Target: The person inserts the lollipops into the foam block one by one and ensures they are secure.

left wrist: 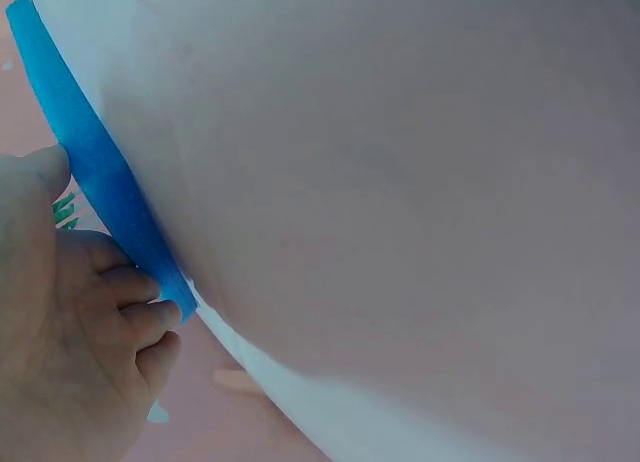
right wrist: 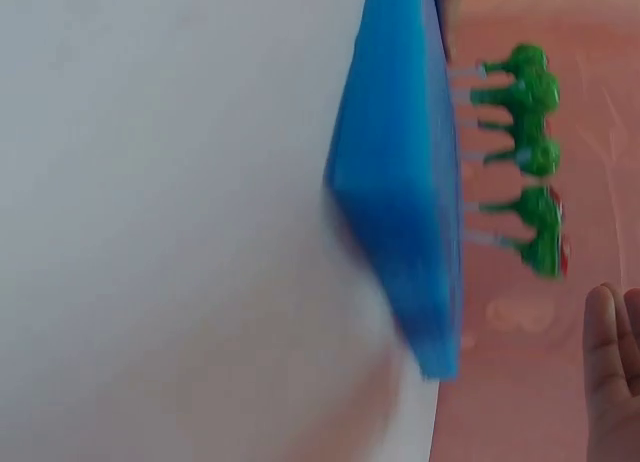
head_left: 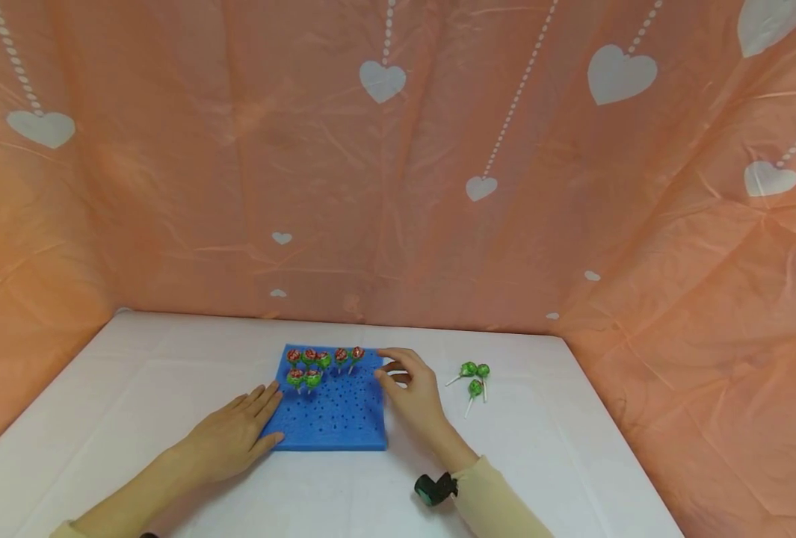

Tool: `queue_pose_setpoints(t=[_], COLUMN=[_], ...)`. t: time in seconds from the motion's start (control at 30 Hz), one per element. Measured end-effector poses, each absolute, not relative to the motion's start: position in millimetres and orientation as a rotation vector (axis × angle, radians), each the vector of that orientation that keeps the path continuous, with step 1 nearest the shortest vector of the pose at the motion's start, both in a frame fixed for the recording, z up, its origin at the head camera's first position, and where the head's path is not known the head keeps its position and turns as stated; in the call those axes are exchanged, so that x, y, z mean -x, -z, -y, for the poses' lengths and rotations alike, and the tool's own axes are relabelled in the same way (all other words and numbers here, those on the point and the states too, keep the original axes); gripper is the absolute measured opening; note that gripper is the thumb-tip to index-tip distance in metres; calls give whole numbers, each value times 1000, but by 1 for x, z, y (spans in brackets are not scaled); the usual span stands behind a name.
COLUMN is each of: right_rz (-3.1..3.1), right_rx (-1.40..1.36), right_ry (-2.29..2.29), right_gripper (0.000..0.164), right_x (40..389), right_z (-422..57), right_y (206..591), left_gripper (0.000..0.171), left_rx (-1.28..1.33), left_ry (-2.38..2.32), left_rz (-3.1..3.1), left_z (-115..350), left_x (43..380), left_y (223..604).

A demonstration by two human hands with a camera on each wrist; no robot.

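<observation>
A blue foam board [head_left: 344, 418] dotted with small holes lies on the table. Several lollipops [head_left: 312, 378] in red and green wrappers stand upright in its far left part, in two rows. My left hand [head_left: 232, 437] rests against the board's left edge, fingers straight and thumb by the near corner; the left wrist view shows fingertips along the board's side. At the board's far right, my right hand [head_left: 414, 392] hovers with thumb and fingers apart and nothing between them. The right wrist view shows its fingers [right wrist: 606, 352] beyond the standing lollipops [right wrist: 535, 152].
Three loose lollipops [head_left: 474, 388] with green wrappers and white sticks lie on the white table [head_left: 539, 448], right of the right hand. An orange curtain [head_left: 344, 187] with white hearts hangs behind and at both sides. A black wrist camera [head_left: 436, 489] sits at the right sleeve.
</observation>
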State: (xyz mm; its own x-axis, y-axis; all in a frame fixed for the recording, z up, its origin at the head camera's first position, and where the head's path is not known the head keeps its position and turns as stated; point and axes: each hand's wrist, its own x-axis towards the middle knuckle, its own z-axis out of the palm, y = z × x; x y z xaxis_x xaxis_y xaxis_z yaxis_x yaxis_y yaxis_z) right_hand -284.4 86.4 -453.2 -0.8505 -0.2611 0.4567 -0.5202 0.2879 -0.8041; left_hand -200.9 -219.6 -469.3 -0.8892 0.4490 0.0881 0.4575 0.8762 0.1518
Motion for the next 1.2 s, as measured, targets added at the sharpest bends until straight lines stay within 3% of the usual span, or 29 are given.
queue_pose_setpoints(t=[0.83, 1.2], right_rz=[2330, 2491], right_rx=[-245, -217], right_ry=[-1446, -1240], right_gripper=[32, 32], right_x=[303, 322], right_z=[-201, -248], right_y=[453, 453], left_gripper=[69, 69], left_rx=[750, 755], left_ry=[285, 300], left_rz=[2984, 2989], left_z=[222, 221], left_x=[202, 200], left_y=[466, 466])
